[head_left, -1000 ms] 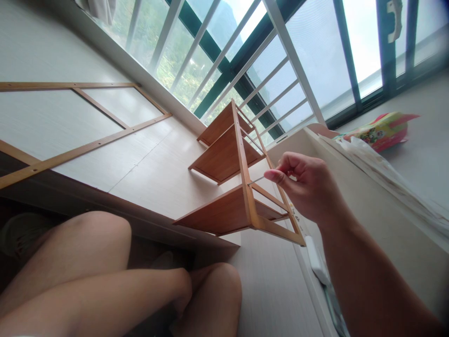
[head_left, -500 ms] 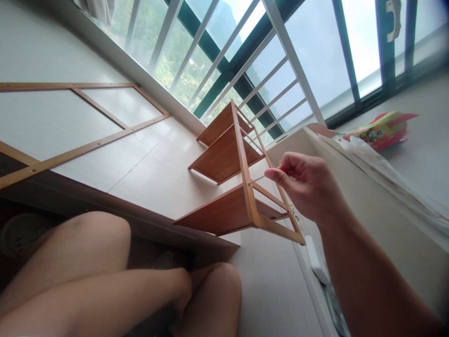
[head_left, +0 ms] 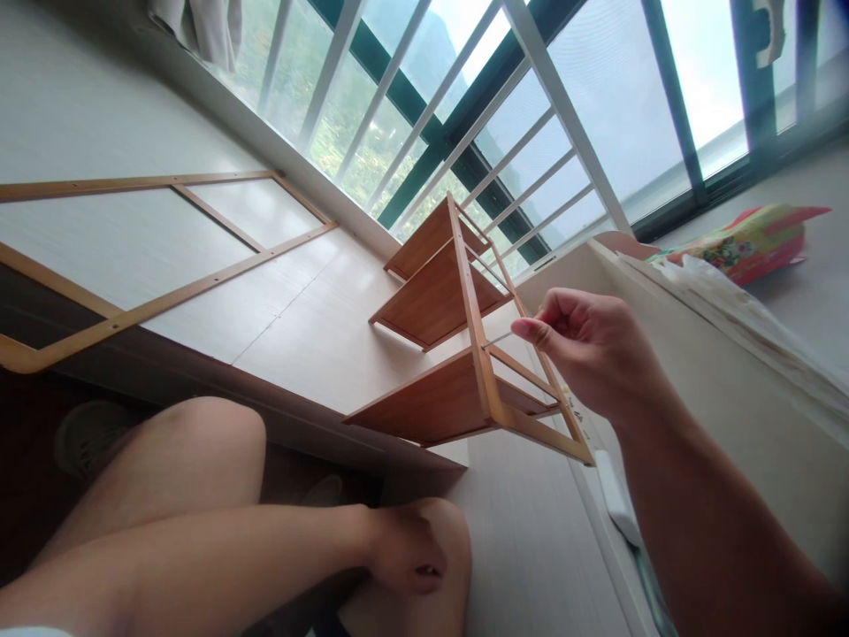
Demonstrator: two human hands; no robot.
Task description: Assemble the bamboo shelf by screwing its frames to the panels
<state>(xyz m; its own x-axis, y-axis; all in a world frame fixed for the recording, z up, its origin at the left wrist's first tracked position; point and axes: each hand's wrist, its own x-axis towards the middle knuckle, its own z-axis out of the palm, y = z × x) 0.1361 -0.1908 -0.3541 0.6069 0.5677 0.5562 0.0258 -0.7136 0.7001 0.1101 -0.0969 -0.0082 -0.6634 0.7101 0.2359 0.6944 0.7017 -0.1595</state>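
Note:
My right hand [head_left: 584,345] is closed, thumb and fingers pinching a thin metal hex key [head_left: 500,339]; most of the key is hidden in the fist. Its tip meets the side rail of a wooden shelf unit [head_left: 487,380], near the lowest board. The unit has three brown boards [head_left: 424,305] joined to a lighter ladder-like side frame. Over my right knee, my left hand [head_left: 411,548] is curled shut. Something small shows between its fingers, too small to make out.
A second wooden side frame [head_left: 216,279] lies flat on the pale platform [head_left: 285,327] at left. Behind the shelf stand white window bars [head_left: 398,57]. To the right are a colourful packet [head_left: 743,248], a plastic bag [head_left: 716,292] and a white object [head_left: 616,500] by the wall.
My left hand has moved right and come into view over the right knee. The right hand keeps its pinch at the shelf rail. The whole view has shifted slightly.

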